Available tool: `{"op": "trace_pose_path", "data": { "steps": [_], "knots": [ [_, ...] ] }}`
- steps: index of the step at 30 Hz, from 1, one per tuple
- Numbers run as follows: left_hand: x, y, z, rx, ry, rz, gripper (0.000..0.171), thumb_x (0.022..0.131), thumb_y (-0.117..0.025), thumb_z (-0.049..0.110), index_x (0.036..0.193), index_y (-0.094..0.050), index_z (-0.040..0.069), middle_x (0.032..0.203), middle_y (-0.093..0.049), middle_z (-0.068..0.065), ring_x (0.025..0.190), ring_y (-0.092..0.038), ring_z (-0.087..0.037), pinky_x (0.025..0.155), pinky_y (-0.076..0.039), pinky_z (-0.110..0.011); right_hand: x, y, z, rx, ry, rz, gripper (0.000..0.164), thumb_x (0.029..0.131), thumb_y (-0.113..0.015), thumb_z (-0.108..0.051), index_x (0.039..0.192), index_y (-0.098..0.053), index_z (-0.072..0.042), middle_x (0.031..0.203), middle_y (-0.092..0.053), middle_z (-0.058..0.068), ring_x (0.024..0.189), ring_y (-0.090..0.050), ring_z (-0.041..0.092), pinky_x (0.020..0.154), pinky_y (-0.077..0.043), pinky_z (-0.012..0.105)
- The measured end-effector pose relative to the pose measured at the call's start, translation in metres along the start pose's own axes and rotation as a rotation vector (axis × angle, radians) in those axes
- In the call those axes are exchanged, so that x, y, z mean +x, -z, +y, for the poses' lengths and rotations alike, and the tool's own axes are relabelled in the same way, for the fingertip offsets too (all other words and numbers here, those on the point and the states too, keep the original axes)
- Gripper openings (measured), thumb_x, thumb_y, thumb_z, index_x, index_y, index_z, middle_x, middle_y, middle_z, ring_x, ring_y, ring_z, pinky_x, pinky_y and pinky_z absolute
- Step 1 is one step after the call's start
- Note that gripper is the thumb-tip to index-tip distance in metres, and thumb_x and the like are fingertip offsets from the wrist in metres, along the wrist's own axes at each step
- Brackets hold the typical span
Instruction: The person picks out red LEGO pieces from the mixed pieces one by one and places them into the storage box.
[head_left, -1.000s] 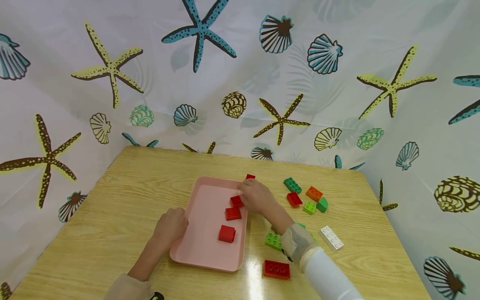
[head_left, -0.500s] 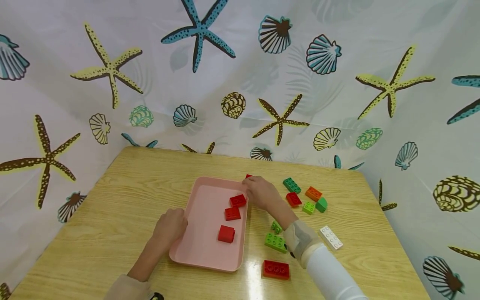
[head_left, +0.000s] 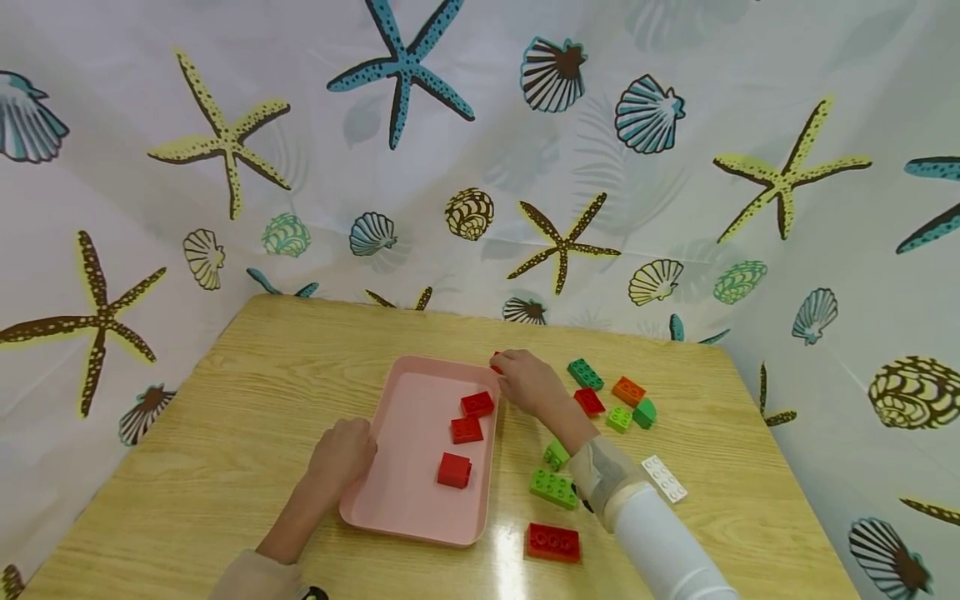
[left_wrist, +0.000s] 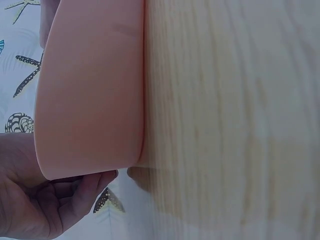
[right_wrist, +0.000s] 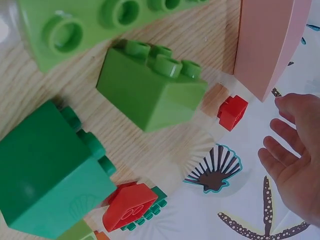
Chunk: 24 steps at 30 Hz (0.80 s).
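Note:
My left hand (head_left: pixel 343 454) grips the left wall of a pink tray (head_left: pixel 408 527); in the left wrist view the hand (left_wrist: pixel 37 202) has its fingers at the tray's wall (left_wrist: pixel 92 95). Inside the tray lie a red brick (head_left: pixel 477 404), a second red brick (head_left: pixel 467 430) and a red block (head_left: pixel 453 470). My right hand (head_left: pixel 534 385) reaches past the tray's far right corner, close to a small red brick (head_left: pixel 497 360) that it partly covers. In the right wrist view the fingers of this hand (right_wrist: pixel 295 145) are loosely bent, apart from the red brick (right_wrist: pixel 232 112).
Right of the tray lie a long red brick (head_left: pixel 552 542), a light green brick (head_left: pixel 553 488) and a white brick (head_left: pixel 663 478). Farther back are a dark green brick (head_left: pixel 585 373), an orange brick (head_left: pixel 628 389) and a red sloped brick (head_left: pixel 588 402). A patterned cloth (head_left: pixel 450 275) hangs behind the table.
My right hand has left the red brick at the tray's right side and moved outward, over the rim, to the small red brick beyond. My left hand stays on the tray.

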<state>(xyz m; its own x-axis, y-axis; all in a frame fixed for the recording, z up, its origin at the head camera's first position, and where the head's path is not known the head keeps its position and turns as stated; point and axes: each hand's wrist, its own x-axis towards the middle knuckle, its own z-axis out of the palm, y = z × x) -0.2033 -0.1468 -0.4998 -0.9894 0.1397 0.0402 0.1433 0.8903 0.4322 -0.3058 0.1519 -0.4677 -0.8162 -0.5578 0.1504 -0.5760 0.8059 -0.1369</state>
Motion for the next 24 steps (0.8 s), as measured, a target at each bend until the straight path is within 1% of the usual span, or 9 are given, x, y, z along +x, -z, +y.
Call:
{"op": "trace_pose_path", "data": {
  "steps": [6, 9, 15, 18, 22, 24],
  "knots": [
    [-0.0006, 0.0014, 0.0009, 0.003, -0.009, 0.003, 0.022, 0.090, -0.056, -0.004, 0.068, -0.055, 0.000, 0.058, -0.050, -0.007, 0.051, -0.048, -0.018, 0.043, -0.043, -0.032, 0.0015, -0.0002, 0.0022, 0.011, 0.006, 0.010, 0.026, 0.094, -0.068, -0.007, 0.119, -0.063, -0.001, 0.120, -0.062, 0.017, 0.108, -0.060, 0.033, 0.088, -0.052, 0.044],
    [-0.0010, 0.0016, 0.0013, -0.006, -0.010, 0.005, 0.023, 0.090, -0.056, -0.005, 0.067, -0.054, 0.001, 0.058, -0.049, -0.007, 0.051, -0.047, -0.017, 0.043, -0.043, -0.032, 0.0023, -0.0005, 0.0035, -0.002, -0.016, -0.009, 0.026, 0.095, -0.067, -0.009, 0.119, -0.063, -0.002, 0.119, -0.062, 0.017, 0.107, -0.061, 0.032, 0.087, -0.052, 0.043],
    [-0.0026, 0.0007, 0.0004, -0.026, 0.001, -0.004, 0.024, 0.090, -0.055, -0.005, 0.067, -0.053, 0.002, 0.058, -0.048, -0.006, 0.050, -0.046, -0.017, 0.043, -0.041, -0.031, 0.0029, -0.0028, 0.0060, -0.015, -0.063, -0.071, 0.029, 0.096, -0.065, -0.010, 0.124, -0.062, 0.000, 0.121, -0.061, 0.017, 0.108, -0.061, 0.032, 0.089, -0.052, 0.042],
    [-0.0025, 0.0004, -0.0005, -0.012, -0.010, 0.010, 0.022, 0.089, -0.056, -0.004, 0.068, -0.054, 0.000, 0.058, -0.049, -0.007, 0.051, -0.047, -0.018, 0.043, -0.043, -0.032, 0.0048, -0.0032, 0.0072, -0.016, -0.059, -0.084, 0.028, 0.097, -0.064, -0.011, 0.123, -0.061, -0.001, 0.121, -0.061, 0.018, 0.107, -0.061, 0.032, 0.089, -0.052, 0.043],
    [-0.0010, 0.0002, -0.0013, 0.003, -0.027, 0.026, 0.020, 0.089, -0.057, -0.005, 0.069, -0.056, -0.002, 0.059, -0.050, -0.008, 0.051, -0.048, -0.018, 0.043, -0.044, -0.033, 0.0080, -0.0028, 0.0091, -0.009, -0.050, -0.080, 0.027, 0.097, -0.064, -0.010, 0.122, -0.062, -0.001, 0.119, -0.062, 0.018, 0.105, -0.061, 0.033, 0.089, -0.051, 0.044],
    [-0.0002, -0.0001, -0.0014, 0.002, -0.023, 0.021, 0.020, 0.089, -0.057, -0.004, 0.069, -0.056, -0.002, 0.059, -0.050, -0.008, 0.051, -0.048, -0.018, 0.043, -0.043, -0.032, 0.0093, -0.0026, 0.0100, -0.007, -0.051, -0.086, 0.028, 0.096, -0.064, -0.009, 0.123, -0.062, -0.001, 0.120, -0.062, 0.018, 0.106, -0.061, 0.033, 0.090, -0.051, 0.044]
  ]
}}
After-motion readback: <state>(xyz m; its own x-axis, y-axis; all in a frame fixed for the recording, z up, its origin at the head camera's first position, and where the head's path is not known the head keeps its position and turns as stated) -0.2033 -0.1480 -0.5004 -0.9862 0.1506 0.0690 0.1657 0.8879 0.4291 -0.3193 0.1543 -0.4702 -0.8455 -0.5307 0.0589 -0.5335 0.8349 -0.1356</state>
